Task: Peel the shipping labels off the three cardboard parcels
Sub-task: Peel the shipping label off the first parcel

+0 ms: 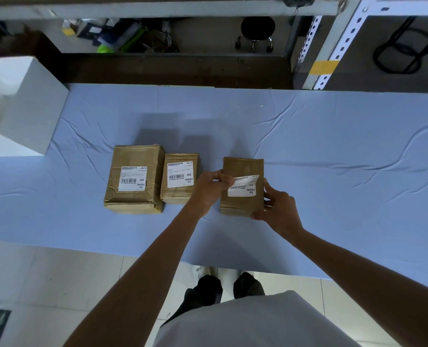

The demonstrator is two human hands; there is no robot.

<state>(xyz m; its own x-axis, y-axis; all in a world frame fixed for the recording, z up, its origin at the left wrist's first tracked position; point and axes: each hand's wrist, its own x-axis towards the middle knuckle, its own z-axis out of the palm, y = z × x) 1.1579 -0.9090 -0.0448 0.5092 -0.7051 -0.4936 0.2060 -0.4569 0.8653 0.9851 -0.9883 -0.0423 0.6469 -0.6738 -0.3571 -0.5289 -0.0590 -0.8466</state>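
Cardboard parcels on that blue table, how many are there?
3. The largest parcel lies leftmost, the middle parcel beside it, the right parcel apart, gripped by the right hand while the left hand pinches its label. None looks hidden.

Left hand covers the left end of the lifted label, and right hand hides the lower right corner of the right parcel. Small print on the left label and middle label: way too tiny to read.
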